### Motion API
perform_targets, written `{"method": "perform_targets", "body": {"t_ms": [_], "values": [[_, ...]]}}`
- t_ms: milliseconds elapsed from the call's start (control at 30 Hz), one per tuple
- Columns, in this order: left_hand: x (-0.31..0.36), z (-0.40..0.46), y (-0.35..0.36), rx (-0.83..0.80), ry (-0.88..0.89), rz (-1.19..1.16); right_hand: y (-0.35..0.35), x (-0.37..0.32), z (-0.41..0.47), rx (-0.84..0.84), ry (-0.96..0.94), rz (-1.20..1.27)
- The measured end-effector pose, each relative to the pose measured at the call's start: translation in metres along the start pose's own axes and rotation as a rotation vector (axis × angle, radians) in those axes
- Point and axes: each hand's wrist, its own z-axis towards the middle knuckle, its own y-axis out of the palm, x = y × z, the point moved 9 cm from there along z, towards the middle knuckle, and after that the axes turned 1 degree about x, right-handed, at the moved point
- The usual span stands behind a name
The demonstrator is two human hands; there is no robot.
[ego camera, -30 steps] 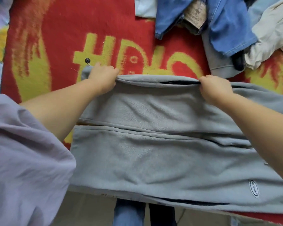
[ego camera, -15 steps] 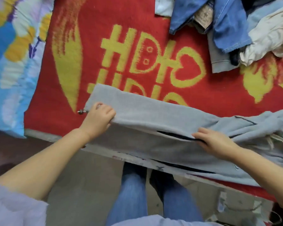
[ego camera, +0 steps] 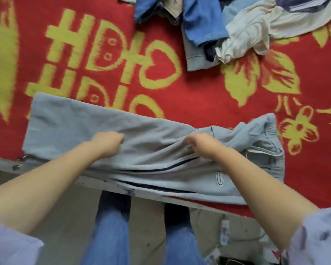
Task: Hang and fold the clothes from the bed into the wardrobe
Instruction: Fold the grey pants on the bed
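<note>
head view | grey sweatpants [ego camera: 69, 127] being folded at lower-centre on red blanket [ego camera: 199, 96] | left hand [ego camera: 108, 142] & right hand [ego camera: 201, 145] curled, fabric being pinched | clothes pile [ego camera: 208, 25] upper right being left untouched; wardrobe not in view, prob. early

The red blanket [ego camera: 199, 104] spread on the bed carries large yellow woven characters. From where I stand the top row looks like "HD" followed by a cross-and-heart shape, and a second row of the same shapes below it runs under the grey trousers [ego camera: 84, 127], so only its upper part shows. They look like decorative characters seen at an angle, and I cannot read them as a word. On the grey trousers, just beside my right forearm, sits a small white oval logo patch [ego camera: 219, 178] with a dark ring and dark lettering inside, too small and blurred to make out.
</note>
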Motion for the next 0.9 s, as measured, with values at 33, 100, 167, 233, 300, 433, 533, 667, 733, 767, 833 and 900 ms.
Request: {"method": "perform_targets", "body": {"t_ms": [33,100,167,233,300,433,533,667,733,767,833,900], "values": [[0.044,0.007,-0.01,0.066,0.061,-0.115,-0.024,0.033,-0.006,0.077,0.024,-0.056],[0.136,0.017,-0.022,0.168,0.187,-0.284,-0.061,0.105,-0.021,0.201,0.086,-0.231],[0.21,0.023,-0.024,0.23,0.246,-0.358,-0.08,0.175,-0.036,0.203,0.177,-0.341],[0.255,0.028,-0.02,0.294,0.213,-0.328,-0.086,0.227,-0.043,0.115,0.24,-0.397],[0.268,0.032,-0.014,0.376,0.112,-0.195,-0.084,0.253,-0.04,0.032,0.247,-0.455],[0.265,0.027,-0.003,0.456,0.056,-0.097,-0.082,0.26,-0.023,0.068,0.173,-0.527],[0.261,0.012,-0.015,0.578,0.138,-0.183,-0.104,0.248,-0.053,0.209,0.093,-0.492],[0.269,-0.027,-0.026,0.715,0.334,-0.141,-0.099,0.239,-0.144,0.319,-0.036,-0.473],[0.282,-0.042,-0.012,0.705,0.441,-0.068,-0.057,0.24,-0.184,0.282,-0.087,-0.513],[0.289,-0.046,0.003,0.68,0.487,-0.018,-0.029,0.239,-0.198,0.254,-0.118,-0.529],[0.3,-0.045,0.05,0.528,0.508,0.114,0.033,0.242,-0.214,0.19,-0.152,-0.516],[0.297,-0.035,0.096,0.359,0.421,0.222,0.094,0.251,-0.215,0.072,-0.112,-0.395]]}}
